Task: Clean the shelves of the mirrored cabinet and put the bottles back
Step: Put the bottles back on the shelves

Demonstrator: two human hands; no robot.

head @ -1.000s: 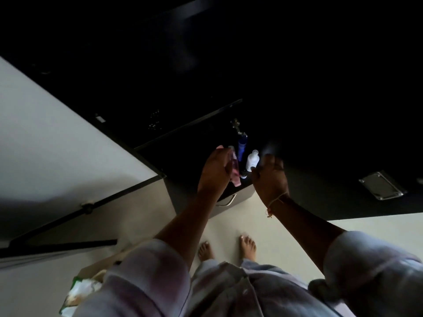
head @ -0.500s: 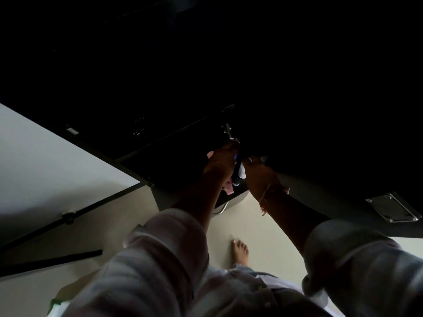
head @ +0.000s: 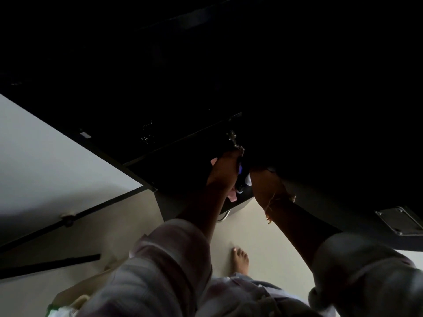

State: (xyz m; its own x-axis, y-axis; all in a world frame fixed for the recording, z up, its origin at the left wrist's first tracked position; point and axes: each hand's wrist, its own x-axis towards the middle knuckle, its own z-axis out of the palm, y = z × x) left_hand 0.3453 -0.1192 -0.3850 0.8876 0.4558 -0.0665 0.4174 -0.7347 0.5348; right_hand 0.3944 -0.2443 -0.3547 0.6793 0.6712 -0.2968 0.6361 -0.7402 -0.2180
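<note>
Left hand (head: 223,172): grip curled round a pink cloth (head: 232,197), probably for wiping.
Right hand (head: 266,186): at the left hand's 3 o'clock; fingers lost in shadow, grip cannot be told.
Bottles (head: 248,179): blue and white, squeezed between both hands.
Cabinet (head: 183,170): dark, at 12 o'clock; shelves unseen.

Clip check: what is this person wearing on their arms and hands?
Loose pale sleeves with faint pinkish stripes, the left sleeve and right sleeve ending near the elbows, forearms bare. A tan thread with frayed ends is tied round the right wrist. The left hand and right hand are ungloved; the dim light hides any rings.
</note>
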